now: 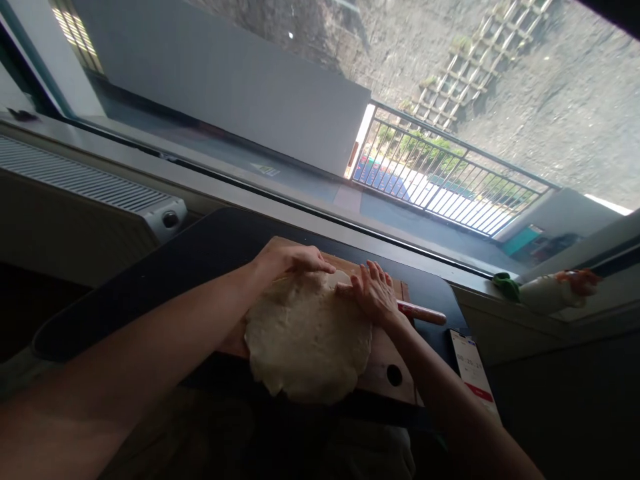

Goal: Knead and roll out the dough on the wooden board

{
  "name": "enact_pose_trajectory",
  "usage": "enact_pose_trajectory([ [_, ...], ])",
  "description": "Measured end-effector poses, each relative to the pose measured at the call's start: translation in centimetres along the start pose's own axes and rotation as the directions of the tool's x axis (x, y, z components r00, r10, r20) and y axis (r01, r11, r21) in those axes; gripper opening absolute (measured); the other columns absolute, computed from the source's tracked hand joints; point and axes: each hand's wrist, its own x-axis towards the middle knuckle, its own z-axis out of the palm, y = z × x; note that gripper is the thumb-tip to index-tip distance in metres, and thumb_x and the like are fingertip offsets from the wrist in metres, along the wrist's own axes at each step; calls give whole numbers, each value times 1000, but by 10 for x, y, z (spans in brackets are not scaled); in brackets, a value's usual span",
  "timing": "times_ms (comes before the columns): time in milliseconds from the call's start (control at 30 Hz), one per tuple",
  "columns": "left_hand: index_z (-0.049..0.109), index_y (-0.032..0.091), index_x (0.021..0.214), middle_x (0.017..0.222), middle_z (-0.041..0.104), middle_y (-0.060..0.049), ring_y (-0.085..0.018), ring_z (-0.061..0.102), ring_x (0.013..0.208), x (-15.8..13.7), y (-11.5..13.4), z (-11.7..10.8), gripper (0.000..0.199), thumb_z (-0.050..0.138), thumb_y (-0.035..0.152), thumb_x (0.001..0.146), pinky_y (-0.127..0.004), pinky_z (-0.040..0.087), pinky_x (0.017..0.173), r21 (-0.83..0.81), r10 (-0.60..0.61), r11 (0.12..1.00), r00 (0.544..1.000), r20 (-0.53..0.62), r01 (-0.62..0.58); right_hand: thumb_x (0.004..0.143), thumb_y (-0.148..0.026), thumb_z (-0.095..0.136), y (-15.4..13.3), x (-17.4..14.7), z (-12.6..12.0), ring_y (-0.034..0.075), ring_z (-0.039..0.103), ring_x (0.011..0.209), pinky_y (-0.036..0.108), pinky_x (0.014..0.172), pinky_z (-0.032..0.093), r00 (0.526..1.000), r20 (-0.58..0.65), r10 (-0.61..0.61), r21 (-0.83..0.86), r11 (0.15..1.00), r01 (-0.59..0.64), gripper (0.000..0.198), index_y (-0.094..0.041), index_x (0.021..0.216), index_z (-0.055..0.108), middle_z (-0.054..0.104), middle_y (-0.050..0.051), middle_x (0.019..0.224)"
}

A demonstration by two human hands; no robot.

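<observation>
A wide, thin sheet of pale dough (pixel 310 333) with an uneven edge lies on a wooden board (pixel 383 357) and hangs past its near side. My left hand (pixel 303 259) is at the dough's far edge, fingers closed and apparently pinching it. Beside it, my right hand (pixel 374 290) lies palm down with fingers stretched out, across a wooden rolling pin (pixel 423 312) with a red band. One end of the pin rests at the dough's far right part; the hand covers its middle.
The board lies on a dark table (pixel 195 267) against a window sill. A phone (pixel 473 367) showing a timer lies at the right edge. A radiator (pixel 95 173) stands left. A whitish container (pixel 545 293) and a green item (pixel 507 285) sit on the sill.
</observation>
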Motion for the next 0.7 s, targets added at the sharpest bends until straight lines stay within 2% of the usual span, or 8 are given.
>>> enact_pose_trajectory([
  [100, 64, 17, 59, 59, 59, -3, -17, 52, 57, 0, -1, 4, 32, 73, 47, 59, -27, 39, 51, 95, 62, 994, 997, -36, -58, 96, -47, 26, 1, -48, -3, 24, 18, 141, 46, 112, 21, 982, 48, -180, 4, 984, 180, 57, -15, 143, 31, 31, 10, 149],
  [133, 64, 17, 59, 58, 58, -3, -17, 51, 56, 0, -1, 6, 29, 73, 45, 59, -28, 38, 51, 111, 78, 991, 996, -49, -72, 95, -49, 31, 1, -66, -4, 24, 15, 141, 46, 113, 18, 963, 57, -264, 0, 964, 264, 62, -14, 146, 24, 27, 11, 151],
  [200, 63, 17, 60, 57, 57, -2, -16, 49, 54, 1, 0, 8, 27, 71, 43, 60, -28, 36, 50, 142, 98, 986, 993, -64, -89, 91, -54, 38, 1, -85, -4, 24, 12, 142, 46, 114, 16, 941, 68, -332, -8, 943, 333, 72, -14, 148, 19, 22, 11, 153],
  [267, 64, 16, 62, 57, 57, -3, -15, 48, 53, 3, 1, 8, 31, 70, 47, 61, -27, 34, 49, 149, 78, 986, 995, -64, -68, 90, -57, 37, 0, -72, -4, 24, 11, 142, 46, 115, 15, 954, 72, -290, -15, 956, 292, 74, -13, 147, 20, 22, 11, 153],
  [367, 65, 14, 62, 56, 58, -5, -15, 48, 54, 6, 5, 6, 40, 71, 53, 59, -28, 34, 49, 180, 14, 984, 997, -73, -1, 93, -57, 26, -1, -21, -3, 25, 13, 142, 47, 113, 16, 993, 80, -89, -21, 996, 90, 69, -12, 145, 26, 23, 12, 152],
  [433, 66, 13, 61, 55, 59, -5, -15, 48, 54, 5, 7, 5, 37, 72, 49, 57, -28, 33, 49, 183, 21, 983, 998, -52, -11, 95, -56, 20, -2, -6, -4, 26, 15, 141, 47, 113, 18, 993, 114, -34, -12, 999, 36, 67, -11, 144, 29, 25, 13, 152],
  [600, 71, 14, 76, 68, 66, -6, -17, 54, 58, -4, 2, 5, 31, 70, 40, 59, -27, 37, 51, -37, 136, 990, 990, 23, -135, 93, -57, 27, 1, -59, -7, 23, 10, 142, 44, 115, 15, 947, 138, -289, 10, 957, 290, 71, -13, 147, 21, 20, 10, 154],
  [700, 72, 14, 81, 73, 68, -6, -18, 56, 61, -3, 0, 8, 33, 70, 38, 59, -26, 39, 52, -96, 143, 985, 990, -5, -143, 93, -58, 27, 0, -51, -5, 24, 9, 142, 46, 115, 13, 965, 114, -237, -11, 971, 240, 71, -12, 147, 23, 20, 11, 153],
])
